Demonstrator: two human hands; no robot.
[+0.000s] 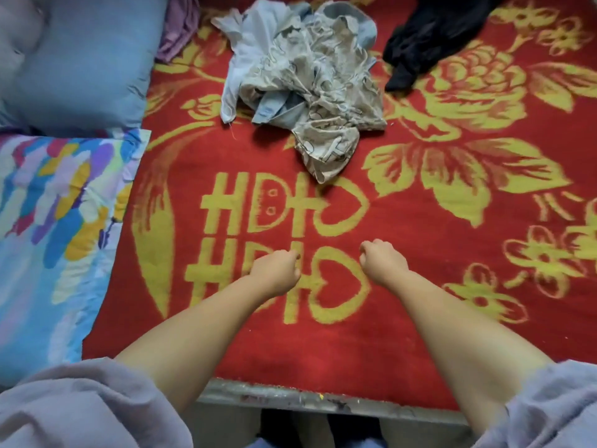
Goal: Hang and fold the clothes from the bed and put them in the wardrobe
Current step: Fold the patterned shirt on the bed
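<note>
hidden or cut off: a black garment [433,37] ran off the top edge at upper right, its full shape not visible. a purple cloth [181,27] was mostly tucked behind the blue pillow [87,59] and also cut by the top edge. the crumpled pile of clothes [300,76] was too tangled to say how many pieces it held; at least a beige patterned fabric, a white piece and a light blue piece showed in it. the fingertips of both hands were turned under and hard to read.

counts: two bare forearms, two grey sleeves pushed up near the bottom corners. one pile of clothes at upper centre of the red and yellow bed cover [420,240], one black garment apart from it to the right. one blue pillow at upper left, one multicoloured quilt [55,221] below it along the left side.

hands: left hand [274,270] and right hand [384,261] both hovered low over the bed cover near the yellow characters, close together, fingers curled into loose fists, nothing held in either. both were well short of the pile of clothes. the metal bed edge [290,396] showed along the bottom, floor below it dim and unclear.
</note>
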